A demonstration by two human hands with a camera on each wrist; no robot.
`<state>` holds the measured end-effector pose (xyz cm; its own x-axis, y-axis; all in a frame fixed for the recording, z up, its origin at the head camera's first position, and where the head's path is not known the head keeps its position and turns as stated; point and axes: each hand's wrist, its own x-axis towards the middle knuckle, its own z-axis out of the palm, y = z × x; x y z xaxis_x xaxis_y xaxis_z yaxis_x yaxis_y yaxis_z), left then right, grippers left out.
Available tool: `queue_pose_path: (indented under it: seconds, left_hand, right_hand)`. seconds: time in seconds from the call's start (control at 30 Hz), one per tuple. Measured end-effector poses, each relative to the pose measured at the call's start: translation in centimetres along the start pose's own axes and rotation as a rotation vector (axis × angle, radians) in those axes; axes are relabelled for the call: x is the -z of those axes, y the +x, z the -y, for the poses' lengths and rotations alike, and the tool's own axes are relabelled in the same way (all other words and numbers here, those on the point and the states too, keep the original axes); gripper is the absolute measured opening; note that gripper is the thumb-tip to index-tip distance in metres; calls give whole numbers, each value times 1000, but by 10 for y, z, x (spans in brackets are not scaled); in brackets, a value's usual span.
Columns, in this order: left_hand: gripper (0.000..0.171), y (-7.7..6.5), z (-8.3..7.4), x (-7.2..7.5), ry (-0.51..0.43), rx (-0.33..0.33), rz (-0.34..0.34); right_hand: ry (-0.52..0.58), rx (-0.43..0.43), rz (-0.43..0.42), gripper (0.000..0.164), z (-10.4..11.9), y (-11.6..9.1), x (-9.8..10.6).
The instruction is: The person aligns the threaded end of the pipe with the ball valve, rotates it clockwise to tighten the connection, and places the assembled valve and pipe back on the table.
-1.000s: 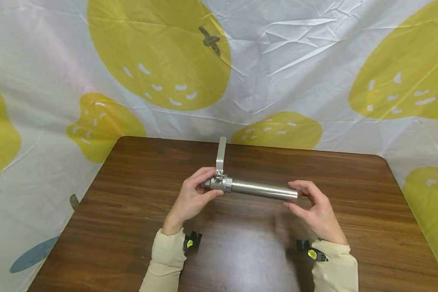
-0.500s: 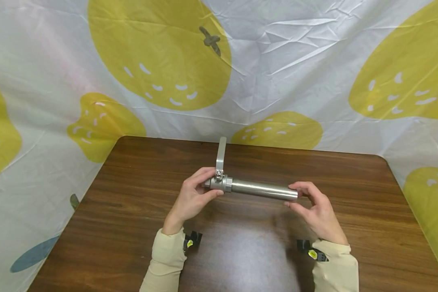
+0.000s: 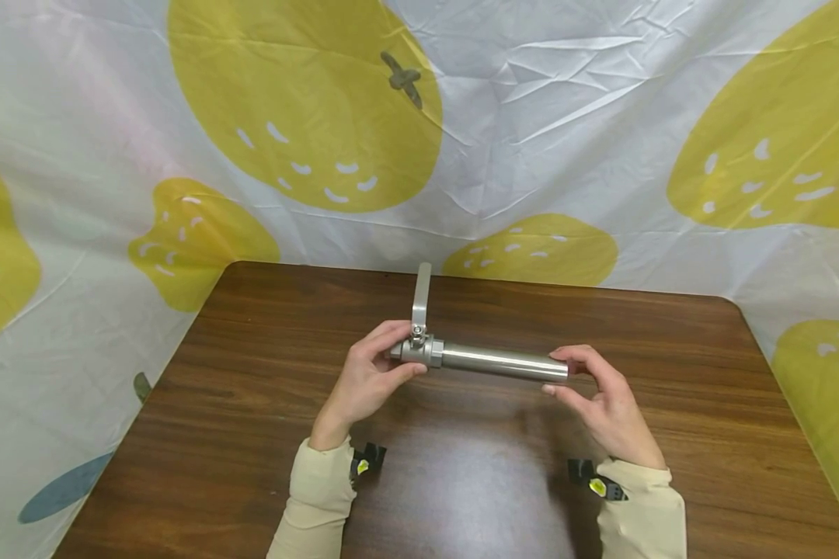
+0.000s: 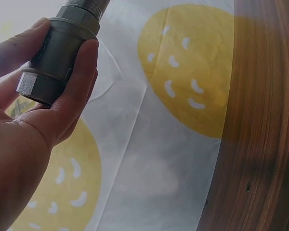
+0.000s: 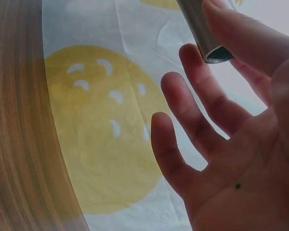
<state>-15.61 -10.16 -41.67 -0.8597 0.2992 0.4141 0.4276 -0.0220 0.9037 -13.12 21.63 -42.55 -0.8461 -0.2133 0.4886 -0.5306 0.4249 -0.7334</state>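
A steel ball valve (image 3: 417,352) with a long flat lever (image 3: 422,297) is joined to a shiny metal pipe (image 3: 506,362). My left hand (image 3: 367,378) grips the valve body between thumb and fingers, and the lever points away toward the back of the table. In the left wrist view the valve's hex end (image 4: 33,86) shows past the fingers. At the pipe's far right end my right hand (image 3: 608,404) pinches it between thumb and fingertips. The right wrist view shows the pipe's hollow open end (image 5: 216,55), with the other fingers spread below it.
Beneath the hands lies a brown wood-grain table (image 3: 475,481) with rounded back corners. Behind and beside it hangs a white cloth (image 3: 475,140) printed with yellow fruit. A black camera strap (image 3: 363,464) sits on each wrist.
The valve and pipe have shifted very slightly left in the head view, with both hands keeping their hold.
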Motion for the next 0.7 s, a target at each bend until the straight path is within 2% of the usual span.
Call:
queue_pose_path:
  seconds: [0.07,0.17,0.4,0.63,0.7]
  left_hand:
    - [48,0,0,0,1,4,-1]
    - [48,0,-3,-1,-3,10,-1]
    - [45,0,-21,-3,-8,11,4]
    - [47,0,-1,-1,8,-21,9]
    - [47,0,-2,-1,6,-16,8]
  right_hand:
    - [2,35,-6,49,-1,1,0]
    - [11,37,-9,49,-1,1,0]
    - [11,29,-6,49,1,0,0]
    - [19,34,0,48,5,0,1]
    - [13,29,2,47,7,0,2]
